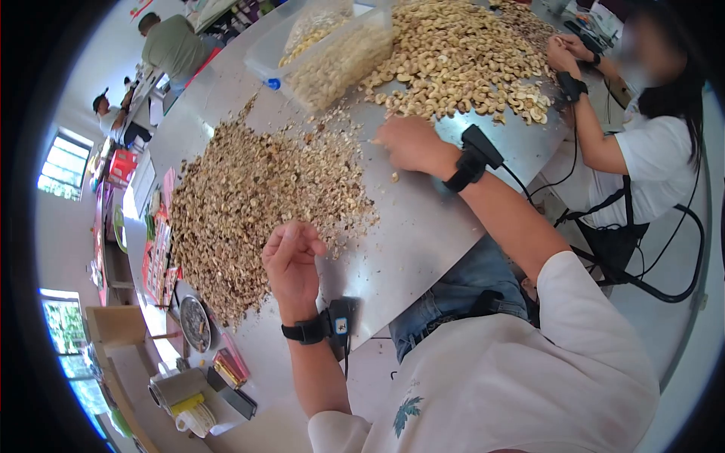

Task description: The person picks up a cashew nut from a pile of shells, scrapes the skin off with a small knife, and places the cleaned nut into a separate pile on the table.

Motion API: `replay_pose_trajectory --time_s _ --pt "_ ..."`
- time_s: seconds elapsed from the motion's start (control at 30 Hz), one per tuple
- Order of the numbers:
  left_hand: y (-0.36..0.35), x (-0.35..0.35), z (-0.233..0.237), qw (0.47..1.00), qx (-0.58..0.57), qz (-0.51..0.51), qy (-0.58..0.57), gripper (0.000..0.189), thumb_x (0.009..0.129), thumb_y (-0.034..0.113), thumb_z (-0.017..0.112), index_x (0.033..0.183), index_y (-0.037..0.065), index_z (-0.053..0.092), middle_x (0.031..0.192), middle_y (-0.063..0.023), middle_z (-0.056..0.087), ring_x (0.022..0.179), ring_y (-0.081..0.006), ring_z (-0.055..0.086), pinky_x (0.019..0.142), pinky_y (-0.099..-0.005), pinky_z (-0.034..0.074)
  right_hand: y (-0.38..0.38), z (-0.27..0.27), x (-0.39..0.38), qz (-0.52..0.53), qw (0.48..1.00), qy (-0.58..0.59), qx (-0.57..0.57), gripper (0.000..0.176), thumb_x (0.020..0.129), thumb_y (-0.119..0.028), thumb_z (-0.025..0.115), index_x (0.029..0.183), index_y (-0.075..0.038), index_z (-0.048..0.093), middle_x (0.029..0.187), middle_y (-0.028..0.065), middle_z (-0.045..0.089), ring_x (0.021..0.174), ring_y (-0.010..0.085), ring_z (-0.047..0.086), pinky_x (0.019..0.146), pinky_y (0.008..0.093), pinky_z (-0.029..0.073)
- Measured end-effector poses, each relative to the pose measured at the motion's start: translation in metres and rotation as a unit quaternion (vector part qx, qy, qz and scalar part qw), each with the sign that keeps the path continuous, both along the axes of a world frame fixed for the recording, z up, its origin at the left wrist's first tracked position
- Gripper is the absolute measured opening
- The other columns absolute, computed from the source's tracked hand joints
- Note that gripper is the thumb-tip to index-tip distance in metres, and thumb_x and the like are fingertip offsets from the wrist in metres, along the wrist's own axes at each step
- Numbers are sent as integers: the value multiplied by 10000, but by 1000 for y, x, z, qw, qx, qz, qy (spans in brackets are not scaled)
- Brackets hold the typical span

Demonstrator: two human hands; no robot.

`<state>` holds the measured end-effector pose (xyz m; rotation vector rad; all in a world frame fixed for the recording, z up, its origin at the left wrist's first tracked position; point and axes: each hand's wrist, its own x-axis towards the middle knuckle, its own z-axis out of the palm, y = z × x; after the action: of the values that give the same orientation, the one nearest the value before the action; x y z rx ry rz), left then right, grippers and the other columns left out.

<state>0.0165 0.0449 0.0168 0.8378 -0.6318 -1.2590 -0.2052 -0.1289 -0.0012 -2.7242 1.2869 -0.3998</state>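
My left hand (293,258) is raised palm up at the near edge of a large heap of small brown nut fragments (234,204), its fingers curled in; anything between them is too small to make out. My right hand (414,145) is over the metal table (423,219), back of the hand up and fingers bent together, between the fragments and a pile of pale cashew nuts (453,57). What its fingertips pinch, if anything, cannot be made out. A small nut piece (394,177) lies just below that hand. Both wrists wear black straps with devices.
A clear plastic bin (338,68) of nuts, with a bag in it, stands at the back. A co-worker (657,136) sits at the right, hands by the cashew pile. A round metal dish (195,323) is at the left edge. Two people sit farther back.
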Motion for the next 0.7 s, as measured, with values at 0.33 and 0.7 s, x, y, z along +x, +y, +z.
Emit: replay_pose_trajectory --time_s 0.33,0.7 --pt "-2 -6 27 995 -34 -39 -85 143 914 108 532 891 -8 611 803 -139 641 587 -168 590 551 -246 476 -14 -4 -69 -124 971 -190 -71 306 709 -63 572 1002 -85 657 942 131 624 897 325 591 775 420 481" --pt "-28 -22 1 995 1 -91 -47 150 920 121 528 903 -12 594 797 -121 631 605 -172 590 561 -259 485 -28 4 -169 -301 935 -178 -55 191 788 -148 565 911 -13 621 926 195 633 854 370 602 760 438 476"
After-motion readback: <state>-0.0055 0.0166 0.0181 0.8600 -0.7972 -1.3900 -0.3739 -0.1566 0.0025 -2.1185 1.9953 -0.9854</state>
